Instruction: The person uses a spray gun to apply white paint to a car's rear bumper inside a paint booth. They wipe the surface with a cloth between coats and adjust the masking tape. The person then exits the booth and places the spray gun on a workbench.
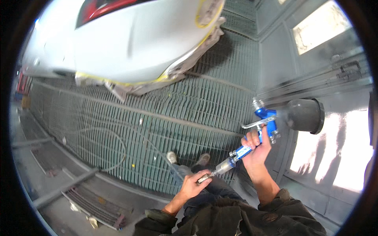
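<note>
My right hand point(256, 151) is wrapped round the handle of a blue spray gun point(271, 122), its fingers by the silver trigger. A dark grey paint cup point(305, 115) sits on the gun's right side, and the clear-silver nozzle end points up and away from me. Below the handle, a cylindrical inline air filter point(223, 166) hangs in line with it. My left hand point(193, 184) is closed on a metal hose coupling point(204, 179) at the filter's lower end. Beyond my hands stands a pale silver car body point(118, 47), its lower edge masked with yellow tape and paper point(177, 72).
An air hose point(125, 146) loops over the slatted floor grating point(204, 118) at the left. Metal framing and a slatted panel point(92, 206) lie at the lower left. A grey booth wall point(275, 51) with bright window panels point(321, 27) rises at the right. My shoes point(172, 157) stand on the grating.
</note>
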Demonstrator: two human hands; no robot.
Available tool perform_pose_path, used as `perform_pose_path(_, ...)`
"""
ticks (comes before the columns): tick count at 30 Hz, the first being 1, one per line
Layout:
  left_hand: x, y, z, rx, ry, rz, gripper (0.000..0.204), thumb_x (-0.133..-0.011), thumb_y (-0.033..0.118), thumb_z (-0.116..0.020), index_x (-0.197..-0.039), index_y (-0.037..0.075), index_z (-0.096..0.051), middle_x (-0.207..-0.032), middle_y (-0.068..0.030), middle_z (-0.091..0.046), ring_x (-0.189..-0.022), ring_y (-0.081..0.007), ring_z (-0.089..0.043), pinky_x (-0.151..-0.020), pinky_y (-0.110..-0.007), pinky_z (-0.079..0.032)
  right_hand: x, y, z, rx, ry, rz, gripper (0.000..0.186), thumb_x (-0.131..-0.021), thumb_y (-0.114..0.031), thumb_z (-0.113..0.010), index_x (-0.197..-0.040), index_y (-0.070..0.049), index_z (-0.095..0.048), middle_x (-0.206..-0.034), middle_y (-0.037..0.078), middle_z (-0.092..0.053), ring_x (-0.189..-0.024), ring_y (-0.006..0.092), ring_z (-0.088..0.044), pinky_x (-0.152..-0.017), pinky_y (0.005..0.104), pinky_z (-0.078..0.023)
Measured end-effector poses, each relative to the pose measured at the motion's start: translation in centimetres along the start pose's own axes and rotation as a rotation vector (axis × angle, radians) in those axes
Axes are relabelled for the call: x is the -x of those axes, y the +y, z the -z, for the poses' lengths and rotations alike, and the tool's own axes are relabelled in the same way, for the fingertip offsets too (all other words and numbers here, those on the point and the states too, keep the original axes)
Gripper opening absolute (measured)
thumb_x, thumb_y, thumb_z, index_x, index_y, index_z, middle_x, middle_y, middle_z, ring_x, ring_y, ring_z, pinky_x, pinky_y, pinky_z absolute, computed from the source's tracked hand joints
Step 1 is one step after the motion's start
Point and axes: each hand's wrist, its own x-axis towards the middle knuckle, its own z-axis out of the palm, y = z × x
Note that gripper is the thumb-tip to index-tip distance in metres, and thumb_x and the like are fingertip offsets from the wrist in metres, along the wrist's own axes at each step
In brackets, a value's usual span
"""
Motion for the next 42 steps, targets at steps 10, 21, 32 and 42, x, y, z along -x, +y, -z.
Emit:
perform_pose_path(10,0.7,-17.9,3.2,-0.902,-0.295,0.806,0.03,-0.095,0.037,-0.057,-0.114,0.014,-0.057,-0.086,-0.0193,-0.069,-0.078,-0.0401,-0.067,-0.066,-0.05,-0.053,-18.2,-15.8,8.5,0.931,0.301,0.206,0.022,-0.09,-0.017,-0.069,-0.073,-0.007,-0.058,-0.057,-0.004,-0.048,-0.049,0.006,-0.044,-0.048,0.0246,-0.036)
perform_pose_path(21,-41.5,-9.6,2.6,-0.57,-0.222,0.834,0.026,-0.091,0.026,-0.063,-0.105,0.004,-0.063,-0.089,-0.0144,-0.068,-0.081,-0.0304,-0.067,-0.071,-0.043,-0.054,-46.8,-28.7,4.0,1.018,0.395,0.334,0.037,-0.086,-0.014,-0.075,-0.113,0.007,-0.062,-0.088,-0.001,-0.066,-0.079,0.0048,-0.056,-0.077,0.0218,-0.046)
perform_pose_path(32,-101.9,7.2,-4.0,-0.335,0.139,0.566,0.027,-0.091,0.022,-0.065,-0.109,0.002,-0.063,-0.092,-0.0146,-0.069,-0.083,-0.0286,-0.068,-0.072,-0.041,-0.055,-91.6,-44.9,-10.7,0.748,0.3,0.351,0.014,-0.091,-0.011,-0.069,-0.085,-0.004,-0.057,-0.07,-0.002,-0.058,-0.062,0.0039,-0.054,-0.056,0.0217,-0.046)
perform_pose_path(42,-142.3,25.1,-11.8,-0.102,0.221,0.438,0.041,-0.085,0.012,-0.074,-0.122,0.0,-0.06,-0.1,-0.0109,-0.069,-0.089,-0.0201,-0.066,-0.076,-0.036,-0.055,-134.3,-56.8,-32.7,0.649,-0.333,0.237,0.037,-0.095,-0.006,-0.058,-0.131,-0.005,-0.046,-0.121,0.007,-0.061,-0.111,0.0151,-0.058,-0.099,0.0319,-0.045)
